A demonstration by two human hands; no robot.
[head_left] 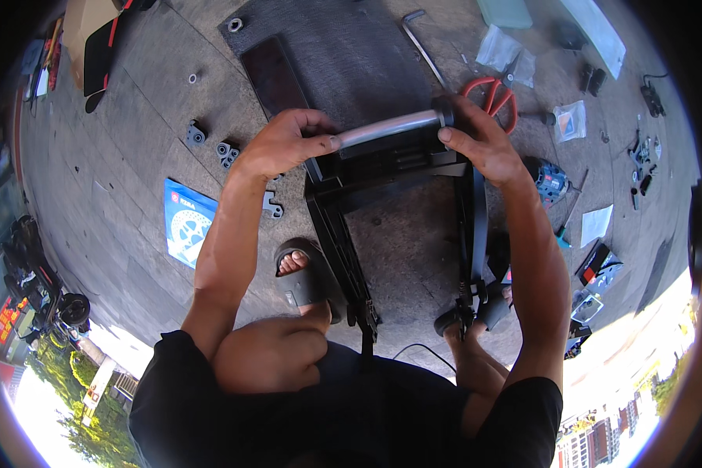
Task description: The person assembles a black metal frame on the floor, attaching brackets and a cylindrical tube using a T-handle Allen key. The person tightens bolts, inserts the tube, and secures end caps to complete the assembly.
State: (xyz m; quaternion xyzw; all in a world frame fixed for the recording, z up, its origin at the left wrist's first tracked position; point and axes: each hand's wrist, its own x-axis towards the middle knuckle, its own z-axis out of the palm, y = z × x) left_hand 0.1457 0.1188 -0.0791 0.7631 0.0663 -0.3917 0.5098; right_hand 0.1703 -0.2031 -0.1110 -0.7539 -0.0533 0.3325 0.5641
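A black U-shaped metal frame (335, 234) stands between my feet, its two long arms running back toward my body. Across its far end lies a smooth silver tube (390, 129) with a dark cap at the right. My left hand (285, 144) grips the tube's left end, thumb on the near side and fingers bent behind. Around the capped right end is my right hand (483, 140), its thumb pressed to the near side and its fingers partly hidden behind.
Beyond the frame lie a dark mat (351, 54), a black phone-like slab (274, 74), a hex key (425, 51) and red-handled scissors (501, 97). Rightward are a blue power drill (550, 181) and small plastic bags. A blue packet (186, 222) and small metal brackets (228, 154) are leftward.
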